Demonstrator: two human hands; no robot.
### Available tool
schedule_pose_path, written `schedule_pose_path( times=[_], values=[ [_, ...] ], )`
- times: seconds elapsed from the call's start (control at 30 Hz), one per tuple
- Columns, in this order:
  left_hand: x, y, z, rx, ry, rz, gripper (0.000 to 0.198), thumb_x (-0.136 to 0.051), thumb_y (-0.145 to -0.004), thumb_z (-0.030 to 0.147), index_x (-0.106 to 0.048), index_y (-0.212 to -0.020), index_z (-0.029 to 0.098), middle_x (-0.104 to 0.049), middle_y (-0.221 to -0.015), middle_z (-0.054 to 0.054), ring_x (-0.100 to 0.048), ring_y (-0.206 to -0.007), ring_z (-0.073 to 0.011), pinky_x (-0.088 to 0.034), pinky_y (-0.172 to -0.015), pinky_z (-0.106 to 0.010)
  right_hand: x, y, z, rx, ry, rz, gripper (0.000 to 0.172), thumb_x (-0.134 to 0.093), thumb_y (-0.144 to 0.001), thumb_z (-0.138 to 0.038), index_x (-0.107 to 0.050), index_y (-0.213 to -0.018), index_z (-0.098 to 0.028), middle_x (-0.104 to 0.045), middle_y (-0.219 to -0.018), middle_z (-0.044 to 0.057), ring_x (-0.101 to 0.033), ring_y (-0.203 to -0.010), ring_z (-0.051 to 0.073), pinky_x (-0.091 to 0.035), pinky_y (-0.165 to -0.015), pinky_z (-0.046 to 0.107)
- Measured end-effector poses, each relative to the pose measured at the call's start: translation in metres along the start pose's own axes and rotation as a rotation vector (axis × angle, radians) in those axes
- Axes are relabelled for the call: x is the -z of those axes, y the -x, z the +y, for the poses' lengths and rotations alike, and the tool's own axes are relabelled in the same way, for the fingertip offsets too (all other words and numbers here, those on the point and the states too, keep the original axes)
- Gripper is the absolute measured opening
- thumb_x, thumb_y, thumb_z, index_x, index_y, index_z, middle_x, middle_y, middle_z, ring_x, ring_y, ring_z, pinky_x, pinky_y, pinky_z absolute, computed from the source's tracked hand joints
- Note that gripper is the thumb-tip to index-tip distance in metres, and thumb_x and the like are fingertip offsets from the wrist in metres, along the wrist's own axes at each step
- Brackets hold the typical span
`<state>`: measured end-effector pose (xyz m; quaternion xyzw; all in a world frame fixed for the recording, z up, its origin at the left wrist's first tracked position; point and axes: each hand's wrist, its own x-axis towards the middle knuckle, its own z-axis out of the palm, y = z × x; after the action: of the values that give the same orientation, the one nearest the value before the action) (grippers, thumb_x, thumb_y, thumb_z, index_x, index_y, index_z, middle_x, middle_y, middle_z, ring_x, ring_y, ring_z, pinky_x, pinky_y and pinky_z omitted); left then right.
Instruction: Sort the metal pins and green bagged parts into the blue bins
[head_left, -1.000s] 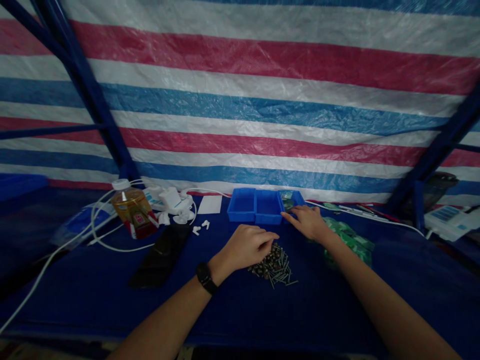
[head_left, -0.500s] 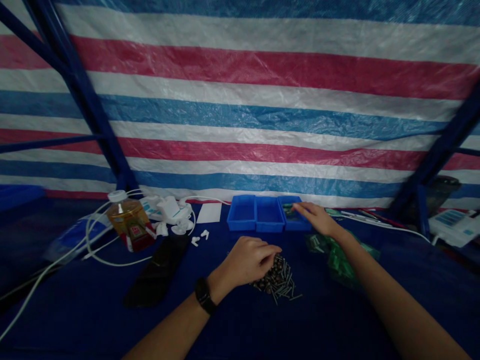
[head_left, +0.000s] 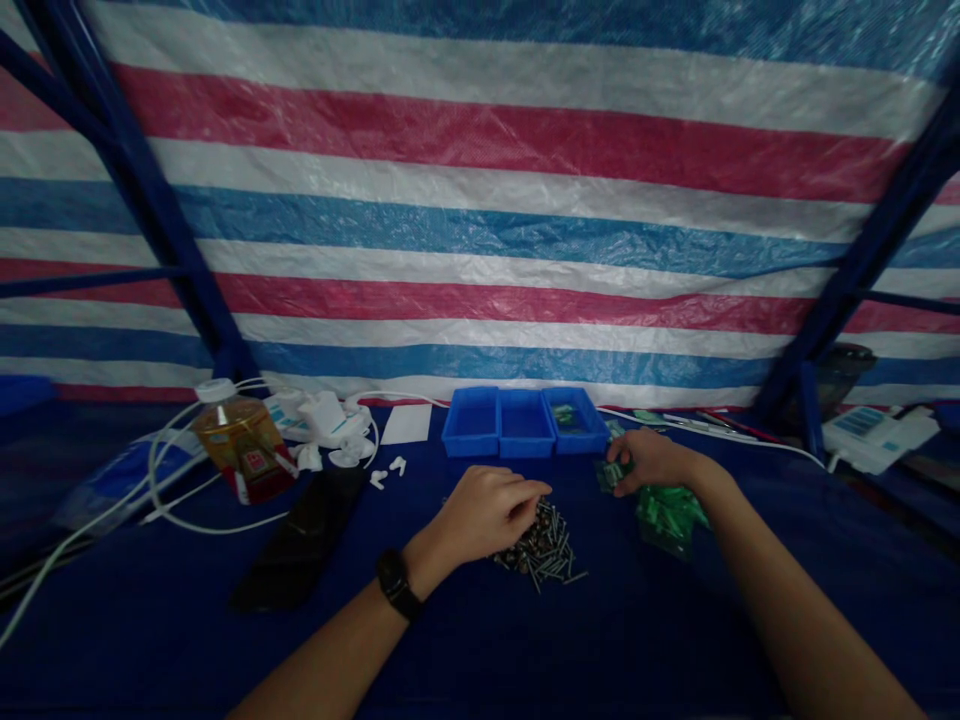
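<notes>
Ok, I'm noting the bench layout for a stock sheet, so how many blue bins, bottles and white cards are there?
Blue plastic bins: 3
Bottle of amber liquid: 1
White card: 1
Total: 5

There are three blue bins, one bottle, one wristwatch and two small white pieces. The screws form one heap, too many and tangled to count.
</notes>
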<state>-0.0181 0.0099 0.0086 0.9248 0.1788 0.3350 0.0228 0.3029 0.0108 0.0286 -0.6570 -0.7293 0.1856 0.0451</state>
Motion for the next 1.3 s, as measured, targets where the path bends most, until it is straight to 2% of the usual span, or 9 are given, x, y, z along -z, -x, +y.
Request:
schedule_pose_path(
  times=[0.23,0.4,0.47,0.63,0.73,0.9,1.03,1.13,1.3],
  values=[
    [0.0,0.001,0.0,0.01,0.008,0.006,0.026,-0.055,-0.092,0.014,-0.076,-0.106,0.021,-0.075,-0.077,0.0,-0.068,-0.064,-0.0134,-0.048,-0.06,-0.023,0.005,0.004,-0.012,0.143,-0.105,0.013,0.019,-0.077,-0.06,-0.025,-0.064,-0.074,-0.02,-0.067,-0.079,0.003,-0.062,-0.08,0.022,-0.045,-0.07,0.03],
    [0.0,0.002,0.001,0.003,-0.023,-0.015,0.025,-0.056,-0.091,0.014,-0.076,-0.104,0.021,-0.075,-0.075,0.0,-0.07,-0.064,-0.015,-0.049,-0.061,-0.024,0.016,0.02,-0.027,0.268,-0.484,-0.018,0.024,-0.078,-0.068,-0.031,-0.061,-0.08,-0.019,-0.063,-0.077,-0.001,-0.059,-0.073,0.016,-0.045,-0.068,0.027],
    [0.001,0.002,0.001,0.008,-0.02,-0.008,0.025,-0.056,-0.091,0.014,-0.076,-0.104,0.021,-0.075,-0.074,0.0,-0.069,-0.064,-0.0146,-0.048,-0.06,-0.024,0.025,0.024,-0.032,0.264,-0.69,0.094,0.029,-0.081,-0.069,-0.035,-0.059,-0.081,-0.02,-0.061,-0.075,-0.002,-0.057,-0.069,0.013,-0.045,-0.064,0.025],
    [0.002,0.003,0.0,0.016,0.016,-0.001,0.027,-0.055,-0.089,0.013,-0.076,-0.104,0.02,-0.073,-0.073,0.0,-0.066,-0.061,-0.013,-0.046,-0.058,-0.023,0.048,-0.011,-0.04,0.109,-1.061,0.643,0.04,-0.088,-0.059,-0.039,-0.058,-0.077,-0.021,-0.062,-0.075,-0.001,-0.059,-0.065,0.012,-0.051,-0.058,0.022],
    [0.002,0.003,-0.001,0.03,0.029,0.004,0.027,-0.055,-0.089,0.012,-0.076,-0.104,0.02,-0.074,-0.074,0.0,-0.066,-0.062,-0.0127,-0.046,-0.059,-0.022,0.047,-0.055,-0.043,-0.025,-0.963,0.712,0.029,-0.082,-0.066,-0.035,-0.059,-0.077,-0.021,-0.065,-0.071,0.001,-0.064,-0.067,0.015,-0.058,-0.064,0.026],
    [0.004,0.003,-0.001,0.032,0.009,0.004,0.026,-0.055,-0.09,0.012,-0.076,-0.104,0.021,-0.074,-0.074,0.0,-0.068,-0.063,-0.0139,-0.048,-0.06,-0.023,0.023,-0.101,-0.045,-0.097,-0.761,0.541,0.013,-0.076,-0.074,-0.028,-0.069,-0.074,-0.017,-0.072,-0.074,0.007,-0.07,-0.073,0.02,-0.062,-0.067,0.031],
    [0.005,0.003,0.0,0.022,0.005,0.001,0.026,-0.056,-0.09,0.013,-0.076,-0.104,0.021,-0.074,-0.073,0.0,-0.068,-0.064,-0.0144,-0.049,-0.061,-0.024,0.013,-0.104,-0.04,-0.079,-0.519,0.407,0.014,-0.065,-0.081,-0.019,-0.077,-0.086,-0.015,-0.078,-0.087,0.008,-0.073,-0.083,0.021,-0.061,-0.072,0.029],
    [0.005,0.002,0.001,0.019,0.006,0.0,0.026,-0.056,-0.09,0.013,-0.076,-0.105,0.021,-0.074,-0.073,0.0,-0.068,-0.062,-0.0144,-0.049,-0.06,-0.024,0.011,-0.101,-0.038,-0.042,-0.286,0.304,0.021,-0.068,-0.076,-0.014,-0.08,-0.093,-0.017,-0.079,-0.089,0.007,-0.073,-0.086,0.023,-0.059,-0.08,0.033],
    [0.004,0.001,0.002,0.024,0.011,-0.016,0.025,-0.056,-0.091,0.013,-0.076,-0.105,0.02,-0.075,-0.076,-0.001,-0.069,-0.065,-0.0151,-0.05,-0.062,-0.024,0.003,-0.1,-0.049,0.026,0.025,0.274,0.034,-0.068,-0.075,-0.01,-0.08,-0.104,-0.022,-0.077,-0.111,0.01,-0.066,-0.112,0.03,-0.046,-0.103,0.04]
  ],
)
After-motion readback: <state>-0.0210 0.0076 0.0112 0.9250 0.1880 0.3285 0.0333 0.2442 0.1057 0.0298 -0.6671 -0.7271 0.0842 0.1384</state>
